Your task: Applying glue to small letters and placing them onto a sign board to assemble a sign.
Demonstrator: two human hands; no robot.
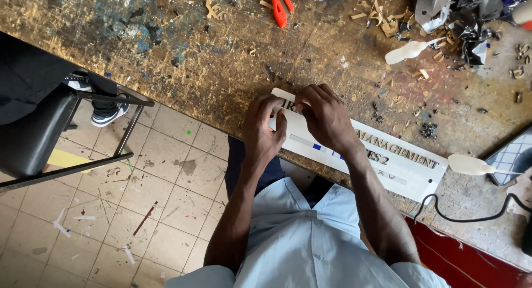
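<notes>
A long white sign plate [404, 166] with raised wooden letters lies along the near edge of a worn workbench [183, 60]. My left hand [263, 130] rests on the plate's left end, fingers spread and pressing down. My right hand [324, 116] is beside it, fingertips pinched over a small letter near the plate's top left corner. Both hands cover that end of the sign, so the letters under them are hidden.
A white glue bottle [471, 165] lies at the plate's right end, another white glue bottle [407, 51] further back. An orange-handled tool [279, 8], wooden letter scraps [382, 16] and a black cable [471, 216] are on the bench. A black chair [39, 133] stands on the tiled floor at left.
</notes>
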